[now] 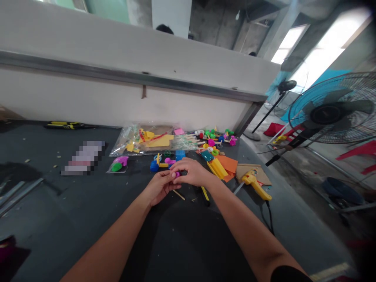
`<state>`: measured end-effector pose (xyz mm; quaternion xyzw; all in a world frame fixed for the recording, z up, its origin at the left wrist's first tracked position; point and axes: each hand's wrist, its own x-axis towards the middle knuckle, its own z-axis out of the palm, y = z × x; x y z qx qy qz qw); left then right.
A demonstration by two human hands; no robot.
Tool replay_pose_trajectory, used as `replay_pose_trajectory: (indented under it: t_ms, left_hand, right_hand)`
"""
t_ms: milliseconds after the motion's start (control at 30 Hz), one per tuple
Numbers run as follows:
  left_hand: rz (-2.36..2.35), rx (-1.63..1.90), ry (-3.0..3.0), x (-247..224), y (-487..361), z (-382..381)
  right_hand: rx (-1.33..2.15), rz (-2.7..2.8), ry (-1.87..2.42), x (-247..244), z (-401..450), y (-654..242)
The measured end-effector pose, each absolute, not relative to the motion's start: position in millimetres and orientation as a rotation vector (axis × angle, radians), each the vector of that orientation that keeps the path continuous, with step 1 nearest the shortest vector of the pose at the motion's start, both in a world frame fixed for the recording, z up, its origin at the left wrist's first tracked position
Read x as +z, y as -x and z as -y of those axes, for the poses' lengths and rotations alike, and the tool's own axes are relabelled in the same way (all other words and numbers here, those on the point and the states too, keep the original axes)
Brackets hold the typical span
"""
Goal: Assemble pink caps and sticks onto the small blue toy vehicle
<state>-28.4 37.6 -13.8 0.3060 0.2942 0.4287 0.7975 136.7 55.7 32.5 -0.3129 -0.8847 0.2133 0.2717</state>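
Observation:
My left hand (160, 187) and my right hand (190, 172) meet above the dark work table (58, 211), their fingertips pinching a small magenta plastic piece (177, 174) between them. Part of it is hidden by my fingers. A thin wooden stick (178, 194) lies on the table just below my hands. To the right of it is a yellow-and-black craft knife (205, 196). Just beyond my fingers stand a blue plastic block (180, 155) and a small yellow-and-blue plastic assembly (160, 163).
Behind my hands lie a clear plastic bag (143, 141) of yellow parts, scattered colourful plastic pieces (213, 141), and orange paper (227, 166). A yellow hot glue gun (253, 184) rests by cardboard (252, 174). A wall runs behind the table; a floor fan (331, 113) stands at right.

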Motion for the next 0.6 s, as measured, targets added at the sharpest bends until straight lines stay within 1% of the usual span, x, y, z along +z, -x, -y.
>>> replay_pose_trajectory:
  t_ms: [167,367,600]
  left_hand:
    - [-0.634,0.921,-0.62,-14.2,29.8,-38.7]
    - [-0.631,0.921,-0.64,-15.8,28.7,-40.6]
    - [-0.635,0.912,-0.622,-14.0,27.7,-40.5]
  right_hand:
    - [0.551,2.363,0.904,31.2,-55.2,-134.5]
    - [0.663,2.376,0.898,31.3,-57.3,-142.1]
    - [0.709,2.287,1.06,31.6,-53.4,-138.5]
